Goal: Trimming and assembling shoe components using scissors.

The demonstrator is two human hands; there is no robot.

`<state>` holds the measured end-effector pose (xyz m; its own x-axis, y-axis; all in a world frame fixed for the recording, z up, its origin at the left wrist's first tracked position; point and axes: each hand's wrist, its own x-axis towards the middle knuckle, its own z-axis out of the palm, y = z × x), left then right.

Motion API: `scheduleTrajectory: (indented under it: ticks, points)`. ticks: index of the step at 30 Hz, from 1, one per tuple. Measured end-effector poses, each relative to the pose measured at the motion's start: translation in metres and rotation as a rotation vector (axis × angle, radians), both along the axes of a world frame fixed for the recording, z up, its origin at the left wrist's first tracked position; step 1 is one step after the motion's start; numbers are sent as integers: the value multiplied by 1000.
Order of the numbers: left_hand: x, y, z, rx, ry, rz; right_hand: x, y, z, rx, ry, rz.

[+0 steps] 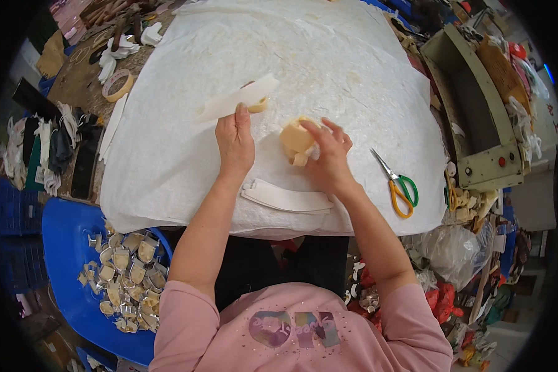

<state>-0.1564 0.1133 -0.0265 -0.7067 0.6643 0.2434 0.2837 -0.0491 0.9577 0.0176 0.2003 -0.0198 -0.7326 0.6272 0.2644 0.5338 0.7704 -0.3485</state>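
Note:
My left hand (236, 139) pinches a flat white strip (235, 99) between thumb and fingers, above the white-covered table. A curl of cream tape (258, 105) shows at the strip's right end, partly behind it. My right hand (332, 152) has its fingers curved round a roll of cream tape (296, 137), with a short loose end hanging at its near side; the thumb is partly hidden. Between my forearms, near the table's front edge, lies a small stack of curved white strips (286, 198). Scissors (398, 186) with one green and one orange handle lie to the right of my right hand.
A blue tub (65, 248) of small metal-and-cream parts stands at the lower left. Another tape roll (118, 85) lies at the far left. A green metal box (477, 105) flanks the table's right side. Plastic bags (456, 251) are piled at the lower right.

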Motion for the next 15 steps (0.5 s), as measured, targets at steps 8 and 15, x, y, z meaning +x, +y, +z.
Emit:
scheduleTrajectory:
  ticks: [8, 15]
  points:
    - [55, -4, 20, 303, -841, -182, 8, -10, 17, 0, 123, 94]
    - [70, -6, 13, 287, -805, -391, 14, 13, 7, -708, 511, -236]
